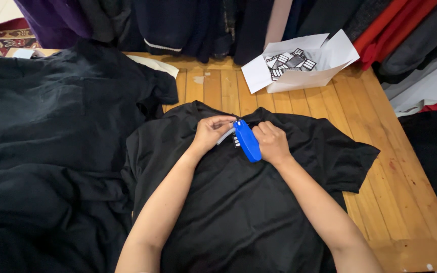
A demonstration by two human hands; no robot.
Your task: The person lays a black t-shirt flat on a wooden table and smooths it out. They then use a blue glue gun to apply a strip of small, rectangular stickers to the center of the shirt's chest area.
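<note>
Tagging gun (247, 140), blue, gripped in right hand (271, 143), fingers wrapped shut around its handle, nose at the collar of a black T-shirt (238, 202) spread flat on a wooden table (380, 192). Left hand (209, 132) pinches the collar, fingertips together. Open white box (299, 65) of patterned tags stands beyond; black garment pile (51, 151) lies left.

Collar of the black t-shirt (238, 202) hidden under both hands, blue tagging gun (248, 141) partly covered by the right hand (271, 142), black fabric pile (41, 151) cut off at left edge, hanging garments (203, 23) cropped at top
</note>
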